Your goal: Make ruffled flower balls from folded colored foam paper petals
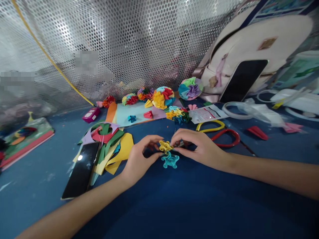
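Note:
Near the middle of the blue table, my left hand pinches the left side of a yellow curled piece. My right hand closes its thumb and finger at the right side of the same piece. Just below the yellow piece, and seeming to touch it, hangs a light-blue curled piece. Whether the two are joined cannot be made out. Behind my hands lies a multicoloured curled cluster.
Scissors with yellow and red handles lie behind my right hand. A black phone and paper scraps are at the left. Further back stand ruffled balls, a propped phone and a pale backpack against the perforated metal screen.

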`<act>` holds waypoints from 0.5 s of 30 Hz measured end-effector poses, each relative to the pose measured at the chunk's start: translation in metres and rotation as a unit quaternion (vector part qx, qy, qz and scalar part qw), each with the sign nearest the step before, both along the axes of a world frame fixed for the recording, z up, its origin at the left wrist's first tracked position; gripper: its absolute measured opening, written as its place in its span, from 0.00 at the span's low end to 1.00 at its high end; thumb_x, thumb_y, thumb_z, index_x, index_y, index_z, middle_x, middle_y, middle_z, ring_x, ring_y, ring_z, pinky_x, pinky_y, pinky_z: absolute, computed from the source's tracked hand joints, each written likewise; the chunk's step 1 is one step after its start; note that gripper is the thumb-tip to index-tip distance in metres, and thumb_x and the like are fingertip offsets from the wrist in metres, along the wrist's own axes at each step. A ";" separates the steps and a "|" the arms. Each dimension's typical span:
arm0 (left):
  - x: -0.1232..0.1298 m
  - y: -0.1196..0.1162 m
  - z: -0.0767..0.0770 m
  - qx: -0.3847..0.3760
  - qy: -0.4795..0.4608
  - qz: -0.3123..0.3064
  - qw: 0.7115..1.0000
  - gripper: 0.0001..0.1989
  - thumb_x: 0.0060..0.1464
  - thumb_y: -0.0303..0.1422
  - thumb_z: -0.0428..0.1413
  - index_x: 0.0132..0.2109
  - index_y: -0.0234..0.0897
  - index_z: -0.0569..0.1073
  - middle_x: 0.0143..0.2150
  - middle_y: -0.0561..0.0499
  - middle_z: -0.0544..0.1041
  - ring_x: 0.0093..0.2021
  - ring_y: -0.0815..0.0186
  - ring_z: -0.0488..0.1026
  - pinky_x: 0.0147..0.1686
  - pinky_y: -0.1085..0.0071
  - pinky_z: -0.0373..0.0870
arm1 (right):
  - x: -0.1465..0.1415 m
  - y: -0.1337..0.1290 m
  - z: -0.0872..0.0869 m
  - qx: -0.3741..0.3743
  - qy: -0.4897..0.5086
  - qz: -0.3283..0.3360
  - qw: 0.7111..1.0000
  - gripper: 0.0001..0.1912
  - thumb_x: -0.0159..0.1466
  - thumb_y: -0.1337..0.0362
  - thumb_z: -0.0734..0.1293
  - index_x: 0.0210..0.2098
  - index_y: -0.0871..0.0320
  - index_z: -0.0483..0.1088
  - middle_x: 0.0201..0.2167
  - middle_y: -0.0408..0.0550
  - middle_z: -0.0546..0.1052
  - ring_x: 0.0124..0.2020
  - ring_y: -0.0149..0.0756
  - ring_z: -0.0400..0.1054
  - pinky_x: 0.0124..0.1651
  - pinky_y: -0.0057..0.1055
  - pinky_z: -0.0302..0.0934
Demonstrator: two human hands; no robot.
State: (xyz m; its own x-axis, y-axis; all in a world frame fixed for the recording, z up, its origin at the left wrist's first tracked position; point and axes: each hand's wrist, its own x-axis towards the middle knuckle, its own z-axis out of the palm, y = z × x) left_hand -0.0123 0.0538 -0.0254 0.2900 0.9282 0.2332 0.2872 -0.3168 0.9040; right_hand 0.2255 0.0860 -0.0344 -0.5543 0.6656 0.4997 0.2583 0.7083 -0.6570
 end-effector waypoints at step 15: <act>-0.003 -0.007 0.007 0.127 0.067 0.018 0.989 0.22 0.60 0.32 0.64 0.59 0.43 0.69 0.53 0.46 0.73 0.51 0.59 0.75 0.50 0.62 0.73 | -0.007 -0.003 0.005 0.051 0.017 -0.032 0.998 0.02 0.69 0.64 0.71 0.39 0.55 0.74 0.37 0.45 0.81 0.35 0.32 0.75 0.37 0.27 0.71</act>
State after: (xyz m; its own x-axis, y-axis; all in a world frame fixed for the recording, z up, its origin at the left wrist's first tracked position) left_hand -0.0151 0.0464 -0.0185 0.3013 0.8550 0.4220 0.4148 -0.5161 0.7494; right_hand 0.2181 0.0829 -0.0290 -0.4933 0.6436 0.5852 0.2833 0.7549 -0.5915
